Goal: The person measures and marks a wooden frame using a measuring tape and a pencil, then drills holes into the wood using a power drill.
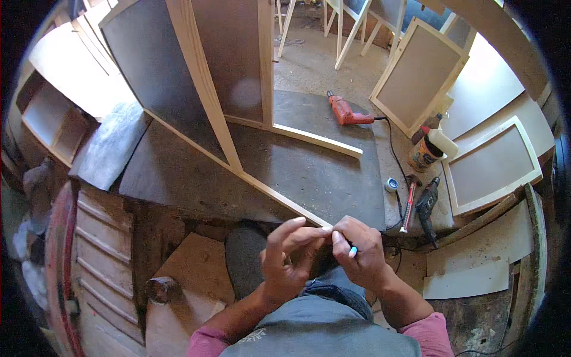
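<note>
- I see my right hand at six o'clock, fingers closed around a blue pen; left hand fingers half spread, pinching the wooden frame end.
- Marking looks barely begun; red drill at one o'clock lies untouched on the tabletop.

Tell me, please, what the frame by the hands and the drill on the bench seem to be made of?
The frame looks like pale, unfinished wood, bare and matt, around dark flat panels, perhaps hardboard. The drill has a glossy red-orange body, probably plastic, with a dark metal-looking tip; its finer detail is too small to tell.
</note>
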Tool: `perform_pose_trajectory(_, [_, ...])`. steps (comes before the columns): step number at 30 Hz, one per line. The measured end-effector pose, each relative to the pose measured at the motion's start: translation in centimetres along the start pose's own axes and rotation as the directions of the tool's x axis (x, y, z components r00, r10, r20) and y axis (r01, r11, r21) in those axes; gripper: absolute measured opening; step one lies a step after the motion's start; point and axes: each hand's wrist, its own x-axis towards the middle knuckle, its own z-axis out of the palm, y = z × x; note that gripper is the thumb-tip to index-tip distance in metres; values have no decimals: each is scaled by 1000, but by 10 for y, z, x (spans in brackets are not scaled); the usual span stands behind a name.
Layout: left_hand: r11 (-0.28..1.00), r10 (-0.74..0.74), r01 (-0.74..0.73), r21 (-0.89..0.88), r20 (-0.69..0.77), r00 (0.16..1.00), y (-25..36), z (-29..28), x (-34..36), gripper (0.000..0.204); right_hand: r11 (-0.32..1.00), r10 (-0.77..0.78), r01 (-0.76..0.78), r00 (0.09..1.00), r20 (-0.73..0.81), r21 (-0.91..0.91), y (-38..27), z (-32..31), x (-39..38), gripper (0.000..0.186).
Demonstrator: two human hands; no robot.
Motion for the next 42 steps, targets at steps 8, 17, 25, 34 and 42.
perform_pose_trajectory(8, [960, -280, 279, 27, 60, 958, -1, -7, 3, 46, 883, 380, -355, 925, -24, 306, -14, -5, 7, 11])
perform_pose_trajectory(17, [970, -238, 226, 87, 161, 958, -6, -11, -1, 41, 983, 140, -153, 982, 123, 103, 9, -9, 7, 15])
perform_pose_trajectory(25, [967, -225, 189, 171, 222, 949, -6, -13, 5, 43, 992, 107, -114, 986, 125, 49, 17, -7, 5, 12])
perform_pose_trajectory(34, [967, -250, 254, 11, 239, 938, -16, -13, -3, 40, 842, 328, -402, 911, 251, 359, 25, -11, 2, 13])
perform_pose_trajectory(42, [979, -202, 204, 10, 208, 957, -14, -12, 0, 39, 843, 391, -450, 889, 238, 297, 18, -12, 3, 16])
